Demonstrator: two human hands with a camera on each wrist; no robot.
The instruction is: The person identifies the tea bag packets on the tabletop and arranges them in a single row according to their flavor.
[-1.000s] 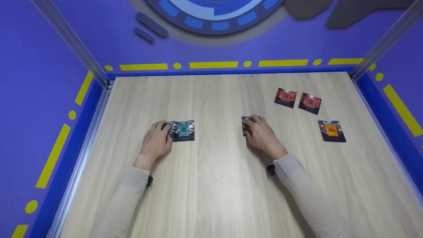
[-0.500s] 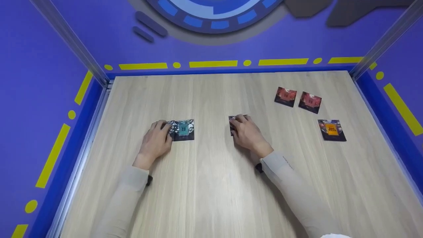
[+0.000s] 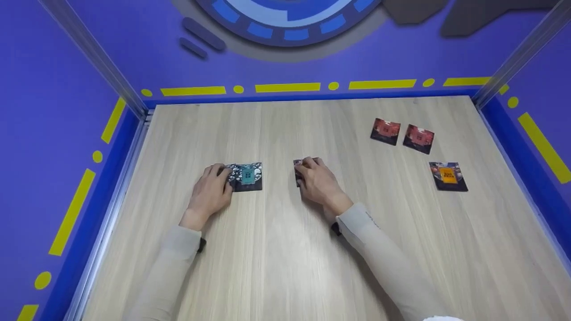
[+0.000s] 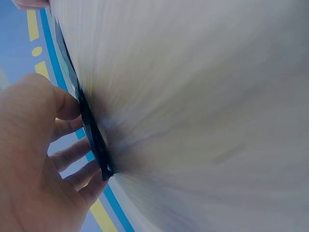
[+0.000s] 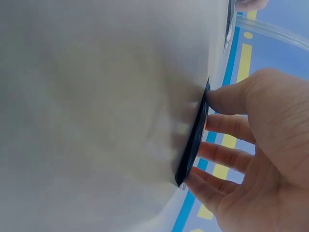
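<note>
My left hand (image 3: pixel 209 189) holds a dark square packet (image 4: pixel 95 137) on the left of the table, with thumb and fingertips at its edges. Hand and fingers cover most of this packet. Right beside it, a packet with a teal label (image 3: pixel 248 176) lies flat. Toward the middle, my right hand (image 3: pixel 321 185) grips another dark square packet (image 5: pixel 194 142) from above, thumb at one end and fingers spread along it. A bit of orange shows on that packet in the right wrist view; the hand hides most of it in the head view.
Two packets with red labels, one on the left (image 3: pixel 386 131) and one on the right (image 3: pixel 419 139), lie at the back right. Below them rests an orange-labelled packet (image 3: pixel 448 176). Blue-purple walls (image 3: pixel 285 67) border the wooden table (image 3: pixel 285 258).
My right hand has slid left across the table with its packet, nearing the teal-labelled one. The left hand and the other packets have stayed in place.
</note>
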